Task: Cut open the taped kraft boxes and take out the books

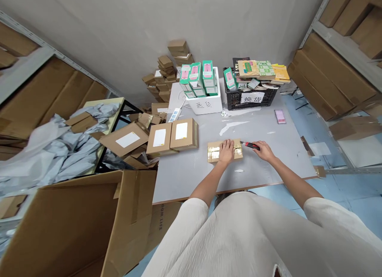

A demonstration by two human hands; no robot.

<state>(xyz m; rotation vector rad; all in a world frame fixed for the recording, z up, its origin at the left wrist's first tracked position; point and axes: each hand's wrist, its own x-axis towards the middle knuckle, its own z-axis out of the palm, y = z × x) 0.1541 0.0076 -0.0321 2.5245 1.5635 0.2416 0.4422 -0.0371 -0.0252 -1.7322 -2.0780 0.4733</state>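
Taped box (pixel 213 153) lies partly hidden beneath the left hand (pixel 227 151).

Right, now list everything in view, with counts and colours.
Taped box: one, brown, table front
Knife: one, red and black, right of that box
Labelled cartons: three, brown, two on the table's left, one tilted beyond it
White bin: one, back of table, holding several green-and-pink boxes
Crate: one, black, beside the bin, holding books
Power strip: one, white and blue, by the bin
Table: one, grey, centre
Open carton: one, brown, lower left
Bags: many, pale grey, left
Shelves: grey, both sides, brown cartons
Left hand: one, bare, flat on the taped box
Right hand: one, bare, grip closed on the knife
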